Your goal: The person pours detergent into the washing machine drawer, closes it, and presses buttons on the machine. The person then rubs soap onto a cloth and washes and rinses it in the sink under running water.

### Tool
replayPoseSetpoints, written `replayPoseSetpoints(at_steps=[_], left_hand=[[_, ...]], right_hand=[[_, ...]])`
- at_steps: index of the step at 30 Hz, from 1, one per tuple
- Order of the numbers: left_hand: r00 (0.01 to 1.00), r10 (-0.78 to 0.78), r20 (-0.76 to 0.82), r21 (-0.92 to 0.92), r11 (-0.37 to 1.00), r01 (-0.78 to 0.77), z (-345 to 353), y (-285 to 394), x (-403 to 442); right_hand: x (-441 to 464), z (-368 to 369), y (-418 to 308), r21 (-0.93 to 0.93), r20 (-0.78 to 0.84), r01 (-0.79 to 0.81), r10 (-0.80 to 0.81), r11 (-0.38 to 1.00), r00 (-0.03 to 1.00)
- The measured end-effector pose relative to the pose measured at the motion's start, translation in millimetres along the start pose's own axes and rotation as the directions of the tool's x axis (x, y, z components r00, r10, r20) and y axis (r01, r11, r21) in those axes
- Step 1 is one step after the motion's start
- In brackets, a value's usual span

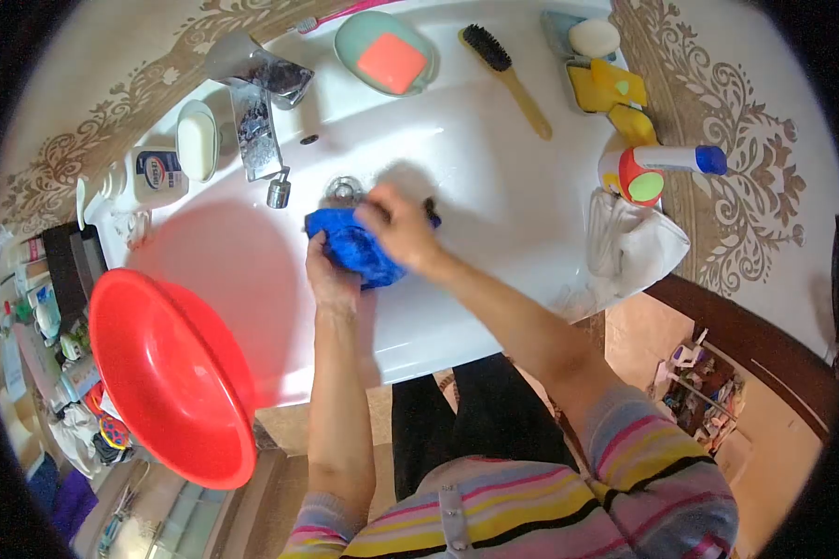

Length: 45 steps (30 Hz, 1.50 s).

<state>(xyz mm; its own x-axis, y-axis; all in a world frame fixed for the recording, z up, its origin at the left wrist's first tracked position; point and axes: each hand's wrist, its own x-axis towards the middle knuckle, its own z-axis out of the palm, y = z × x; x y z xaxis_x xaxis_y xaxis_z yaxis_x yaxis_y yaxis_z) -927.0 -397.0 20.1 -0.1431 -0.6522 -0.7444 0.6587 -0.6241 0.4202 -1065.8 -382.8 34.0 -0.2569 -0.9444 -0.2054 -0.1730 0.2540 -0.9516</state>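
A bunched, wet-looking blue cloth (359,250) is held low over the white sink (503,252), just in front of the drain (344,191). My left hand (331,275) is closed on its left and near edge, thumb on top. Slightly blurred, my right hand (403,226) lies across the top of the cloth with its fingers curled onto it. A small dark piece (432,211) shows beyond my right wrist; what it is I cannot make out. Folds of the cloth hide most of my left fingers.
A red basin (172,373) leans at the sink's left edge. Around the rim are a chrome faucet (254,126), a white bottle (154,177), soap dishes, pink soap (391,62), a wooden-handled brush (508,84), yellow sponges (606,86), a spray-type bottle (657,172) and a white cloth (639,242).
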Motion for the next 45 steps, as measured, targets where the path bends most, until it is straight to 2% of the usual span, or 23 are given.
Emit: replayPoseSetpoints(at_steps=[2,4,5,7,10,11,13,14,16,18,20,21,24,26,28,29,32,34,35,38,40,42,45], left_hand=[[0.969,-0.099,0.227,0.016,0.995,0.098,9.8,6.0,1.1],[0.961,-0.183,0.207,0.075,0.982,0.171,4.2,-4.8,13.8],[0.912,0.004,0.411,-0.148,0.987,0.062,-11.9,-28.7,31.4],[0.998,0.057,-0.039,0.131,0.99,-0.052,31.2,-27.9,5.8],[0.999,0.027,-0.032,0.18,0.983,-0.02,39.9,-13.9,4.6],[0.957,0.001,0.291,0.226,0.972,-0.07,3.0,-10.0,32.9],[0.585,-0.01,0.811,-0.125,0.974,0.19,-14.0,-11.2,42.2],[0.792,0.019,0.611,-0.108,0.992,0.06,-8.2,-18.5,34.7],[0.992,0.12,0.043,0.211,0.969,-0.126,15.1,-31.6,16.1],[0.991,0.023,0.128,0.25,0.967,-0.055,16.9,-25.1,11.9],[0.983,-0.092,0.157,0.091,0.993,0.078,-0.2,-17.0,36.1],[0.846,-0.083,0.526,-0.045,0.991,0.125,-4.6,-13.2,28.0],[0.968,0.063,0.241,-0.24,0.971,-0.003,26.1,-28.6,11.7],[0.99,-0.002,0.142,-0.032,0.999,0.006,63.6,-24.5,-10.1],[0.999,-0.046,0.027,0.175,0.984,0.041,54.3,-29.3,-9.4],[0.868,0.021,0.495,-0.235,0.966,0.11,35.5,-42.9,4.7],[0.802,-0.07,0.593,-0.2,0.953,0.23,22.1,-19.2,4.6],[0.992,0.106,0.063,0.261,0.958,-0.119,23.7,-22.2,5.3],[0.992,-0.045,-0.12,0.302,0.95,0.08,41.4,-10.7,-10.4],[0.999,-0.046,0.009,0.357,0.933,0.04,38.2,18.8,-20.7],[0.997,0.051,0.053,0.392,0.918,-0.068,16.7,37.1,-15.7],[0.981,0.039,0.191,0.97,0.147,-0.195,23.0,52.1,-28.9],[0.947,0.031,0.318,0.915,0.252,-0.316,37.3,35.1,-34.1]], right_hand=[[-30.9,22.1,-8.8,-0.019,0.076,0.427,-0.425,0.904,0.902],[-48.1,22.6,-39.7,-0.035,0.183,0.355,-0.343,0.934,0.921],[-31.9,25.6,-32.5,-0.155,0.147,0.356,-0.334,0.922,0.931],[30.7,26.2,-16.7,-0.303,-0.014,0.198,-0.212,0.932,0.977],[30.4,37.3,-0.9,-0.141,-0.157,0.154,-0.176,0.978,0.972],[4.3,41.6,-11.0,-0.067,-0.163,0.149,-0.158,0.987,0.974],[-23.3,37.6,-23.3,-0.08,-0.08,0.32,-0.326,0.944,0.942],[-24.6,33.4,-29.2,-0.094,-0.064,0.376,-0.383,0.922,0.922],[27.7,34.8,-12.9,-0.222,-0.018,-0.045,0.042,0.974,0.999],[40.8,33.0,-17.4,-0.311,-0.142,-0.153,0.114,0.938,0.983],[8.6,37.9,-26.7,-0.195,-0.2,0.076,-0.115,0.978,0.973],[-14.5,56.9,-27.6,-0.26,-0.262,0.135,-0.204,0.956,0.943],[4.4,41.6,-20.3,-0.286,-0.231,0.315,-0.384,0.905,0.894],[52.7,25.5,-8.2,-0.296,-0.178,-0.111,0.06,0.949,0.982],[33.2,25.7,-13.1,-0.282,-0.162,-0.125,0.081,0.951,0.983],[6.3,29.4,-22.3,-0.192,-0.117,0.035,-0.059,0.981,0.991],[-22.8,30.1,-31.6,-0.055,-0.035,0.229,-0.231,0.972,0.972],[13.3,23.7,-9.2,-0.13,-0.006,0.065,-0.066,0.989,0.998],[46.1,23.3,18.0,-0.206,-0.083,0.097,-0.116,0.974,0.99],[85.2,-23.7,27.3,-0.459,0.017,0.05,-0.047,0.887,0.999],[85.9,-46.0,19.7,-0.186,0.201,-0.118,0.156,0.975,0.967],[73.6,-50.3,-3.4,-0.098,0.326,-0.161,0.185,0.982,0.927],[57.1,-38.8,-30.2,0.003,0.53,-0.211,0.177,0.977,0.83]])
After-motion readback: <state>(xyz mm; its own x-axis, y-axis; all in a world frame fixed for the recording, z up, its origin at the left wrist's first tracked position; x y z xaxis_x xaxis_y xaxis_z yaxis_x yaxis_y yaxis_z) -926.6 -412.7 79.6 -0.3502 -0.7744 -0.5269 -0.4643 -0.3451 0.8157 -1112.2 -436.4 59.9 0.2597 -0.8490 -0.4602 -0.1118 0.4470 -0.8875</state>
